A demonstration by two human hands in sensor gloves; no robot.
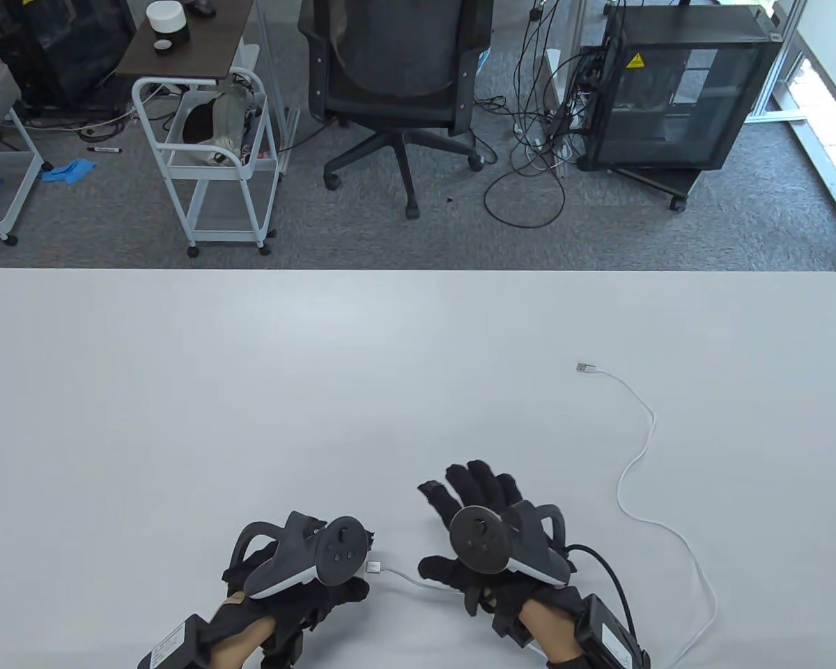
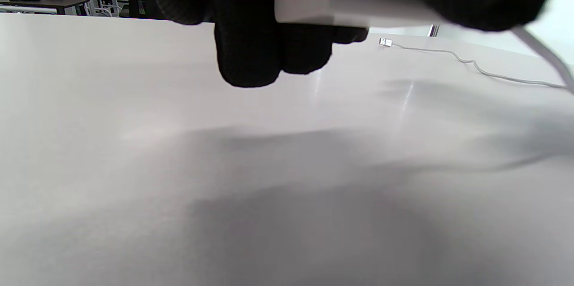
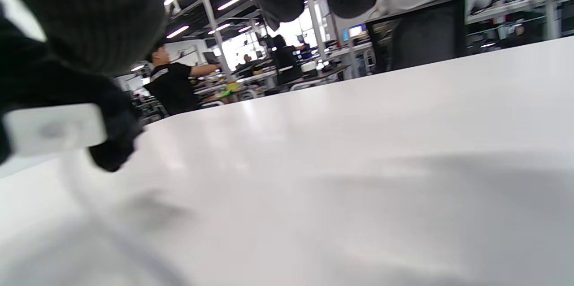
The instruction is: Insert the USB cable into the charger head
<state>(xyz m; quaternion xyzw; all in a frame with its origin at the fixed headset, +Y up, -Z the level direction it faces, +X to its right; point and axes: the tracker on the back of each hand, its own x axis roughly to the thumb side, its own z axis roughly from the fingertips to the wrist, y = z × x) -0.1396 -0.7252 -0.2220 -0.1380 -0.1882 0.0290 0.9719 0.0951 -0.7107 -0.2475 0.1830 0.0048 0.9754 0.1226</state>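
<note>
Holding a white charger head (image 2: 341, 1) between curled gloved fingers (image 2: 244, 53), the left hand (image 1: 299, 578) sits low near the front edge of the white table (image 1: 251, 383); in the left wrist view the block is gripped tight against the palm, metal prongs showing at its upper left, most of its body covered by the glove. From the table view only a small white corner (image 1: 373, 566) peeps out beside the tracker (image 1: 320, 554) on that hand. Right hand (image 1: 491, 550): just beside the left, fingers (image 1: 474, 481) spread forward and mostly open, thumb tucked lower; a white cable (image 1: 641, 481) passes under it. Whether the thumb pinches the cable is hidden by the tracker (image 1: 501, 540). One cable end runs to the white corner by the left hand; whether it is seated in the charger cannot be told. The cable then loops out from under the right wrist, curves away to the right, and ends in a free metal plug (image 1: 584, 367) lying on the table well apart from both hands. In the right wrist view, a blurred white block (image 3: 54, 129) appears at the left between dark gloved fingers, too soft to make out. Background: an office chair (image 1: 397, 77), a white cart (image 1: 212, 153), a black cabinet (image 1: 676, 90).
</note>
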